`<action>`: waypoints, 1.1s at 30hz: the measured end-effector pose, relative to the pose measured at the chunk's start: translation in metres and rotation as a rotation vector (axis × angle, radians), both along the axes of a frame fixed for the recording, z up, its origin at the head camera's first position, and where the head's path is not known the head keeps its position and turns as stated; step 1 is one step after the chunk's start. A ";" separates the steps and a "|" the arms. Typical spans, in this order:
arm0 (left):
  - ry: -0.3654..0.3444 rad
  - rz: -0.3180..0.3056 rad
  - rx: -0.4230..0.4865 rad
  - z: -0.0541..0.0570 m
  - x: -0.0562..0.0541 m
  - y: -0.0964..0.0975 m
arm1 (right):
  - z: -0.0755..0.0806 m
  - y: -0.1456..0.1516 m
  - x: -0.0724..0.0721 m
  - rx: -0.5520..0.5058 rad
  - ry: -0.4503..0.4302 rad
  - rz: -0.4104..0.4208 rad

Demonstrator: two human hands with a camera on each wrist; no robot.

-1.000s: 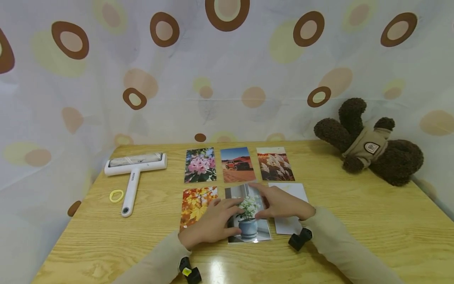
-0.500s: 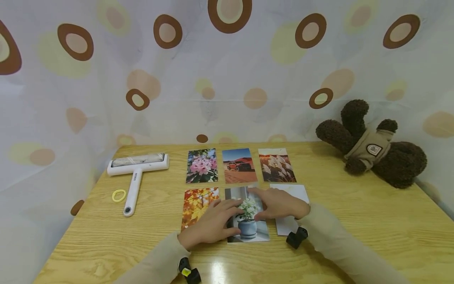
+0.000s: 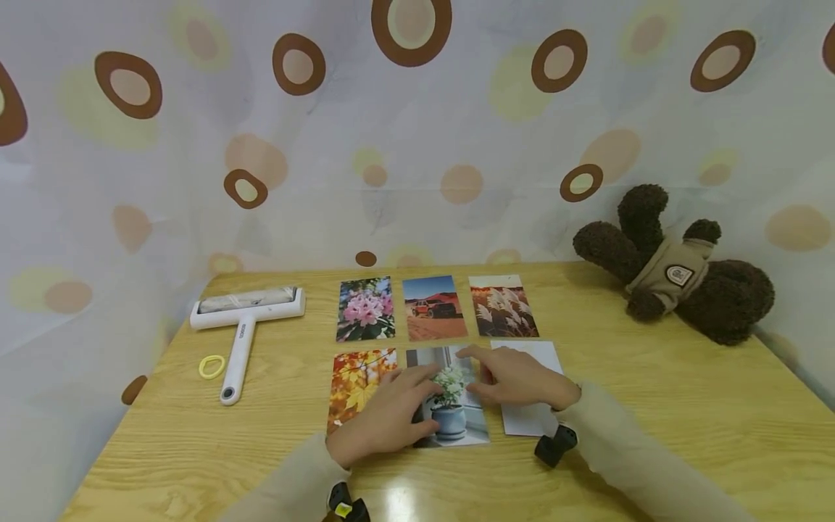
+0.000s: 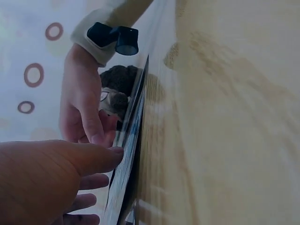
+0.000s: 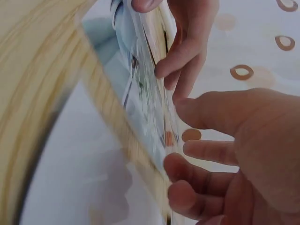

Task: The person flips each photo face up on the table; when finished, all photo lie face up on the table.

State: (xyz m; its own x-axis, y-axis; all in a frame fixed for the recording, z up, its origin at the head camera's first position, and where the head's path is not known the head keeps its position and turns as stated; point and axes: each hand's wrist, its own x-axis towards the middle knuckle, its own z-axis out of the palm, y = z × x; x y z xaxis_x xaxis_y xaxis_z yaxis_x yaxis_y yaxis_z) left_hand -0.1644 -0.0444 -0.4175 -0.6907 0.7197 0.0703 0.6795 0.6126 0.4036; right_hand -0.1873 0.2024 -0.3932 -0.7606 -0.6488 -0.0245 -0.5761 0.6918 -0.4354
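A photo card of white flowers in a blue pot (image 3: 450, 423) lies on the table, in the middle of the front row. My left hand (image 3: 390, 412) is over its left side, fingers spread and relaxed. In the left wrist view that hand's thumb (image 4: 101, 158) is right at the card's edge. My right hand (image 3: 522, 377) hovers at the card's right side, its index finger extended toward the upper right part. The right wrist view shows its fingers loosely bent with nothing between them. Part of an autumn leaf card (image 3: 355, 388) is hidden by my left hand. Under my right arm lies a white card (image 3: 522, 420).
Behind sit cards with pink flowers (image 3: 366, 309), a red off-road car (image 3: 435, 308) and pampas grass (image 3: 504, 306). A white squeegee-like roller tool (image 3: 241, 341) and yellow ring (image 3: 212, 367) are at left. A brown plush toy (image 3: 675, 268) lies at the back right.
The potted flower card has shifted slightly left and sits straighter in its row. My right hand has drawn back a little from its top edge; my left hand has barely moved.
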 end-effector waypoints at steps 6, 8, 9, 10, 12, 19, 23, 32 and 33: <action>0.045 -0.024 0.037 -0.002 -0.001 0.015 | -0.002 0.023 0.001 -0.036 0.089 -0.096; 0.060 -0.035 0.032 -0.001 -0.003 0.022 | -0.001 0.030 0.000 -0.016 0.109 -0.129; 0.072 -0.043 0.026 0.001 -0.005 0.026 | 0.000 0.033 -0.001 -0.005 0.112 -0.146; 0.083 -0.051 0.016 0.002 -0.006 0.031 | 0.001 0.036 -0.001 0.014 0.118 -0.162; 0.103 -0.072 -0.018 0.005 -0.009 0.040 | 0.002 0.043 -0.002 0.051 0.132 -0.191; 0.061 -0.150 -0.221 0.011 -0.015 0.071 | -0.001 0.065 -0.002 0.108 0.115 -0.258; 0.044 -0.173 -0.246 0.011 -0.014 0.087 | -0.005 0.071 -0.001 0.100 0.131 -0.263; 0.122 -0.186 -0.352 0.008 -0.006 0.103 | -0.012 0.085 0.001 0.070 0.100 -0.336; 0.124 -0.184 -0.355 0.008 -0.005 0.104 | -0.013 0.086 0.001 0.066 0.097 -0.339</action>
State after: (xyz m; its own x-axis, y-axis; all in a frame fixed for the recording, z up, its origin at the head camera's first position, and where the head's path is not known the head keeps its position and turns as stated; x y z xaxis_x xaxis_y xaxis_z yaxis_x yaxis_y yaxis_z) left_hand -0.1693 0.0595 -0.4095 -0.5499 0.8250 -0.1301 0.8210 0.5626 0.0974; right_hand -0.1866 0.2883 -0.4059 -0.9330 -0.3589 0.0250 -0.3458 0.8754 -0.3376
